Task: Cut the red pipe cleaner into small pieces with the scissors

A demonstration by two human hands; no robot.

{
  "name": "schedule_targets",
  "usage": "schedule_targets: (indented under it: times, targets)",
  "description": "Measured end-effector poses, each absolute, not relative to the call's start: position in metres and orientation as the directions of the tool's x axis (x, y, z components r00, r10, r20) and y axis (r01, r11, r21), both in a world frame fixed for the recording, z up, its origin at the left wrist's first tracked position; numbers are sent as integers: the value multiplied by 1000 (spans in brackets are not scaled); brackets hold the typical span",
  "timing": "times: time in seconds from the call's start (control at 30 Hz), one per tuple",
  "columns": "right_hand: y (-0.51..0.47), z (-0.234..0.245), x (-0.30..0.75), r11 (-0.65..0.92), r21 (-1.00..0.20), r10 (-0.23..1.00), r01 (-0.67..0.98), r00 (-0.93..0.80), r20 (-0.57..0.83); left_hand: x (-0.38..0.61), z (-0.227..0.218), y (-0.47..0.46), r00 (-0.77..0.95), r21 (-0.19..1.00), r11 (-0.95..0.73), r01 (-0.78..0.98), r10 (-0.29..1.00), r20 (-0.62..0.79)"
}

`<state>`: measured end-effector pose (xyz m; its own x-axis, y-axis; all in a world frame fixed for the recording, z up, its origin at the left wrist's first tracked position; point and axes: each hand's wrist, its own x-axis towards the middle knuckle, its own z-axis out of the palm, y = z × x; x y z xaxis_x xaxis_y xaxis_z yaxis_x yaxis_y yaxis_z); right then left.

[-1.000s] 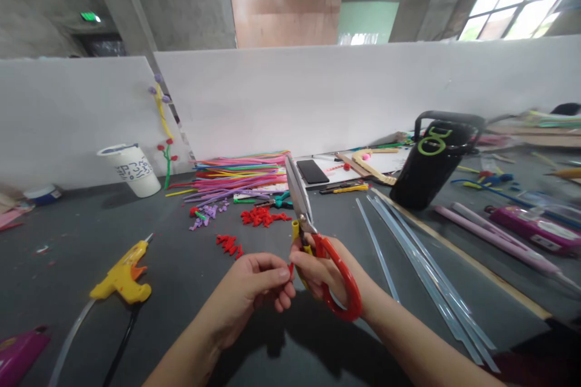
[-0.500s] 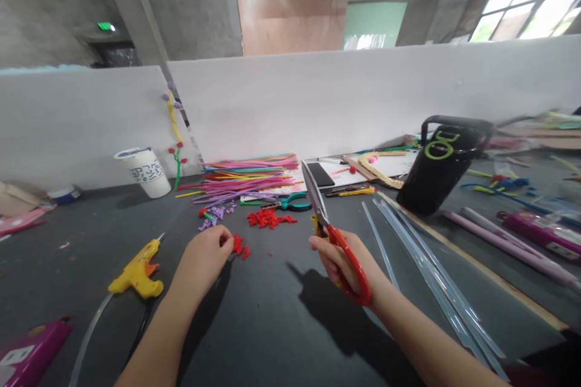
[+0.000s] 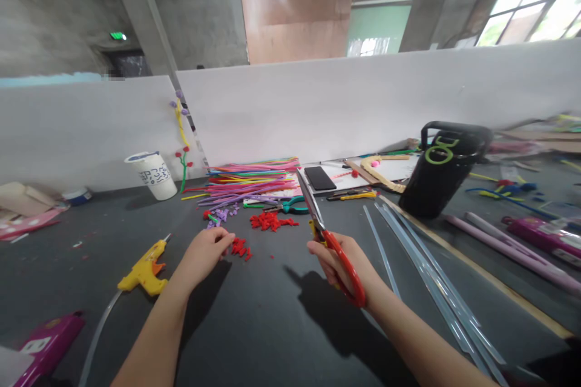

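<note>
In my right hand [image 3: 338,263] I hold a pair of scissors [image 3: 333,242] with red handles, its blades pointing up and away from me. A bit of yellow shows beside the pivot, partly hidden by my fingers. My left hand [image 3: 211,254] is pinched at the edge of a small group of short red pieces [image 3: 240,248]; whatever sits between its fingertips is too small to make out. Just beyond lies a bigger heap of red pieces [image 3: 271,221], with purple pieces [image 3: 221,216] to its left. Colourful pipe cleaners [image 3: 254,181] lie bundled at the back.
A yellow glue gun [image 3: 144,269] rests left of my left arm. Teal-handled pliers [image 3: 293,205], a phone [image 3: 320,178] and a yellow cutter [image 3: 358,195] lie behind. Clear glue sticks [image 3: 422,260] and a black bottle [image 3: 442,172] stand or lie right. A white cup [image 3: 154,178] stands back left.
My left hand's fingers have shifted slightly at the small red group, with the fingertips pinched beside it. My right hand still holds the scissors in nearly the same spot. The view has tilted slightly.
</note>
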<state>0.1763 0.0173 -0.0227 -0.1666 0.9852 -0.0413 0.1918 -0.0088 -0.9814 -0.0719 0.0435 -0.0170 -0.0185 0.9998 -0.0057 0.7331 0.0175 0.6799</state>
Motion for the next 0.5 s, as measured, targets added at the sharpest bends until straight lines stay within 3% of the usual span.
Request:
schedule_targets:
  times: [0.27, 0.5]
  targets:
    - [25, -31, 176, 30, -959, 988, 281, -153, -14, -20, -27, 26, 305, 782, -130, 610, 949, -81]
    - [37, -35, 184, 65, -844, 997, 532, -1, 76, -14, -29, 37, 315, 653, -240, 718, 949, 2]
